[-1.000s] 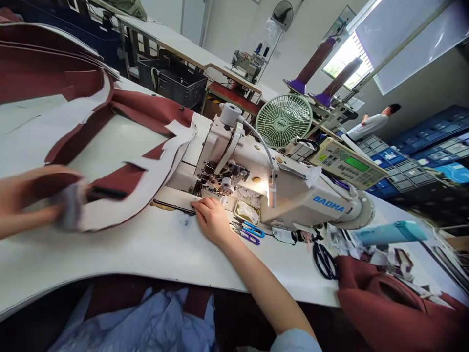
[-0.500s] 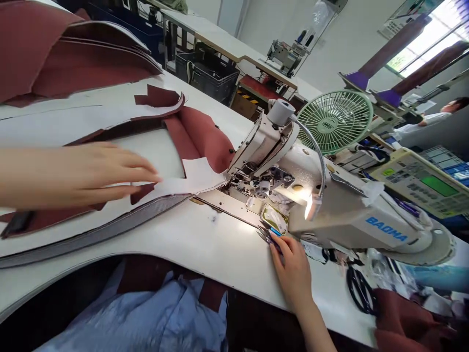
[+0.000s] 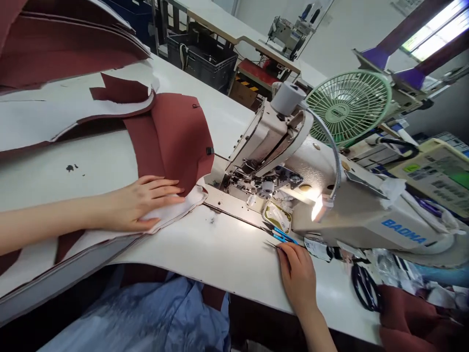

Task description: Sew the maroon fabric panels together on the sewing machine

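Note:
My left hand (image 3: pixel 135 203) lies flat, fingers extended, on the white-backed edge of a maroon fabric piece (image 3: pixel 183 132). A small black clip (image 3: pixel 209 150) sits on the fabric's right edge, and a grey strip (image 3: pixel 98 259) runs along its near side. The piece rests left of the sewing machine's needle area (image 3: pixel 252 181), apart from it. My right hand (image 3: pixel 298 274) is closed around dark thread snips (image 3: pixel 271 244); their thin points stick out to the left, while the handles are mostly hidden. Just beyond them lie blue-handled snips (image 3: pixel 284 235).
A small tray (image 3: pixel 277 216) stands beside the machine. Behind the machine is a green fan (image 3: pixel 348 110). More maroon panels (image 3: pixel 73 49) are piled at the far left. Black scissors handles (image 3: pixel 364 288) and maroon cloth (image 3: pixel 410 313) lie at the right.
The fabric has moved left, away from the needle area, and its maroon flap now lies flatter. My left hand has come down onto it. My right hand has drawn the dark snips slightly away from the blue ones.

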### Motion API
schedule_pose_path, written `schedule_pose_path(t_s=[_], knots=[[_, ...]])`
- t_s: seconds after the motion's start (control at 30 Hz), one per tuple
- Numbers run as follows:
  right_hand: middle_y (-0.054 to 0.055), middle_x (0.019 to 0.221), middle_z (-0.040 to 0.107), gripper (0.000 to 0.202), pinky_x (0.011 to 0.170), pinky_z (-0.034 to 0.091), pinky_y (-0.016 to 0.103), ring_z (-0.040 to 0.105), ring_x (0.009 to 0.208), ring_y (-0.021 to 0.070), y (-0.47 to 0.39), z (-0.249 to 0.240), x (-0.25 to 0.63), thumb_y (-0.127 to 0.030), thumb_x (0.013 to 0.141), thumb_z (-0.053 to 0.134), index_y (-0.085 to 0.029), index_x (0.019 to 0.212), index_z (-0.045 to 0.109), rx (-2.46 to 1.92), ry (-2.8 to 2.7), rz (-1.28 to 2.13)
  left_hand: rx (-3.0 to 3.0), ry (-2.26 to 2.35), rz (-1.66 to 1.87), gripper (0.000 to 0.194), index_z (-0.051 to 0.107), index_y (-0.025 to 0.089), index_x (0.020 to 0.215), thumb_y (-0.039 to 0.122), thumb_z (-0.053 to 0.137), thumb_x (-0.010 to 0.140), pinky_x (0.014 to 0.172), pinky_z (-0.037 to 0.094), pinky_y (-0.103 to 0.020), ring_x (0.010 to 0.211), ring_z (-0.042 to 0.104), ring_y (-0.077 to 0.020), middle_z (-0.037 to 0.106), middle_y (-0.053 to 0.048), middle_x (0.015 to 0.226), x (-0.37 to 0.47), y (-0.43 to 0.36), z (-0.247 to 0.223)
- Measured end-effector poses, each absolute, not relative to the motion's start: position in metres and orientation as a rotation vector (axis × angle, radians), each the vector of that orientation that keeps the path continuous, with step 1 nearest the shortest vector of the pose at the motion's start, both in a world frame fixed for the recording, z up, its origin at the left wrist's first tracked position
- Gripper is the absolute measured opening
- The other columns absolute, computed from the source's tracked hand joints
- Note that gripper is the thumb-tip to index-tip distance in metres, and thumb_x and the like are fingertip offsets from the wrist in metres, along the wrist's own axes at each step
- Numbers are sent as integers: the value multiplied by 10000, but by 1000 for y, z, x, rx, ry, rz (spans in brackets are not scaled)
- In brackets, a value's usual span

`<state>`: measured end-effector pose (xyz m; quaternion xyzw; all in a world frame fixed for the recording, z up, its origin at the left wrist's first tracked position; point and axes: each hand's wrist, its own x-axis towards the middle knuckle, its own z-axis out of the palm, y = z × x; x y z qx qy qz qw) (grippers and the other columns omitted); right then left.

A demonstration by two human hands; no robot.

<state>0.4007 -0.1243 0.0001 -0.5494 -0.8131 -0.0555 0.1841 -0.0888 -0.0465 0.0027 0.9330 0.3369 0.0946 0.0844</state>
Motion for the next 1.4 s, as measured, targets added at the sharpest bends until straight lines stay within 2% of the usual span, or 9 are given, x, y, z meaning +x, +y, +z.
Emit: schedule_pose_path(t_s=[0.13, 0.27, 0.37, 0.53, 0.73, 0.9, 1.07, 1.13, 1.4], knots=[[76, 991, 679, 177, 789, 504, 347, 645, 902, 220, -112, 8, 368, -200, 1039, 441, -214, 1161, 569, -1483, -2285, -38, 2785, 953, 257, 668, 431, 395, 1504, 259, 535, 858, 1057, 318, -425, 1285, 522, -297, 587, -55, 1394, -88, -66, 34], [37, 840, 639, 213, 631, 456, 283, 622, 722, 182, -101, 22, 310, -181, 1044, 346, -203, 1089, 553, -1477, -2437, 202, 2728, 842, 255, 332, 652, 359, 1270, 322, 485, 985, 908, 371, -356, 1016, 606, -222, 660, -46, 1106, -62, -35, 44], [31, 855, 667, 140, 617, 431, 280, 642, 727, 188, -96, 30, 270, -273, 1030, 449, -196, 1075, 557, -1543, -2535, 376, 2602, 783, 164, 233, 699, 344, 1164, 348, 568, 972, 786, 380, -303, 904, 592, -191, 649, -29, 974, -41, -13, 36], [11, 889, 708, 118, 577, 341, 270, 665, 717, 176, -82, 37, 229, -318, 1005, 548, -204, 1022, 574, -1676, -2643, 519, 2535, 902, 204, 358, 640, 335, 1273, 273, 621, 921, 757, 360, -309, 867, 567, -193, 610, -37, 970, -28, -16, 19], [18, 851, 714, 140, 531, 213, 286, 656, 670, 164, -52, 38, 203, -318, 1012, 541, -198, 970, 598, -1801, -2765, 314, 2478, 1064, 451, 497, 520, 307, 1402, 230, 589, 915, 796, 385, -327, 915, 547, -212, 598, -33, 944, -30, -30, 6], [7, 767, 688, 182, 523, 193, 290, 631, 627, 147, -50, 29, 199, -294, 1018, 512, -208, 880, 595, -1739, -2767, 122, 2538, 1098, 558, 420, 551, 283, 1339, 253, 581, 921, 814, 446, -350, 966, 569, -218, 599, -66, 1071, -32, -29, -1], [-4, 721, 668, 189, 513, 182, 295, 615, 596, 141, -50, 26, 200, -274, 1012, 514, -213, 852, 596, -1673, -2730, 51, 2916, 1002, 947, 335, 609, 323, 1243, 175, 607, 943, 1049, 410, -382, 1205, 565, -202, 656, 2, 1245, -34, -31, -7], [-1, 728, 674, 179, 506, 166, 296, 615, 594, 143, -45, 26, 202, -280, 1008, 526, -213, 860, 602, -1717, -2711, 30, 2959, 921, 862, 336, 608, 327, 1228, 118, 561, 969, 1129, 355, -355, 1270, 556, -156, 670, 61, 1294, -35, -31, -7], [0, 736, 671, 222, 503, 162, 285, 572, 561, 134, -44, 24, 213, -342, 1020, 510, -198, 879, 605, -1695, -2625, 8, 2824, 936, 556, 259, 610, 310, 1223, 204, 490, 1020, 1168, 263, -411, 1284, 581, -199, 698, 53, 1274, -35, -25, -1]])
